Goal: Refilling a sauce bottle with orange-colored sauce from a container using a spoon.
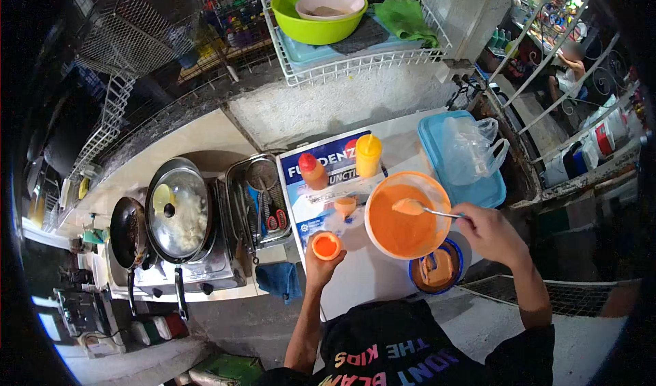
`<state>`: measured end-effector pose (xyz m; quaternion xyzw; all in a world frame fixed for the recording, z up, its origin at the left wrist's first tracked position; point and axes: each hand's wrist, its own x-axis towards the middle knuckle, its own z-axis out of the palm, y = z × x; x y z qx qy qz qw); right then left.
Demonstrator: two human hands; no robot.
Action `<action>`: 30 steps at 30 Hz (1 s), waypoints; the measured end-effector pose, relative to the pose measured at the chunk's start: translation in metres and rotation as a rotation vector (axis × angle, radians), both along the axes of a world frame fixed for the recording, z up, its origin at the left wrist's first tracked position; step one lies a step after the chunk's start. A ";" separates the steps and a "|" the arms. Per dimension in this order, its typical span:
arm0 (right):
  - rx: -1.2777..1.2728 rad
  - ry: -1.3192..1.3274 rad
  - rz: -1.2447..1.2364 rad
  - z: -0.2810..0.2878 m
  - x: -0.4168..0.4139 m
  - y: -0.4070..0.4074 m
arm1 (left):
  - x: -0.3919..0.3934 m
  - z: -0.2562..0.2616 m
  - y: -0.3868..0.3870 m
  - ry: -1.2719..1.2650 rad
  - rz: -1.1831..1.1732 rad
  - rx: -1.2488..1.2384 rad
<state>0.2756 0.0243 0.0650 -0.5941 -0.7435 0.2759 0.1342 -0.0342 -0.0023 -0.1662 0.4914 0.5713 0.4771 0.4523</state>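
My left hand (319,268) is wrapped around an uncapped bottle (326,246), whose round mouth shows orange inside. In my right hand (494,232) is a metal spoon (435,212), its bowl heaped with orange sauce. The spoon is over a white plastic tub (375,240) that holds more of the orange sauce (397,224). A blue-rimmed lid (435,270) smeared with sauce lies by the tub's near side. An orange nozzle cap (346,206) stands just beyond the bottle. Farther back are a red-topped sauce bottle (313,171) and a yellow squeeze bottle (368,155).
A blue lidded container (482,193) with a plastic bag (469,147) sits at the right. Leftward are a wire utensil basket (261,201) with red-handled scissors (277,220), and a gas stove (220,268) bearing a glass-lidded pan (179,222) and a frying pan (128,232).
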 end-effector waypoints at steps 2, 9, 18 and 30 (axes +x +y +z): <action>0.202 -0.027 0.128 -0.019 0.003 0.004 | 0.006 -0.008 -0.002 -0.034 0.018 -0.004; 0.190 -0.352 0.367 -0.029 -0.018 0.035 | 0.003 -0.029 -0.016 -0.103 0.002 -0.074; 0.137 -0.419 0.680 -0.046 -0.044 0.062 | 0.003 -0.026 -0.016 -0.069 -0.015 -0.082; 0.243 -0.373 0.828 -0.059 -0.025 0.036 | 0.005 -0.019 -0.014 -0.031 -0.014 -0.111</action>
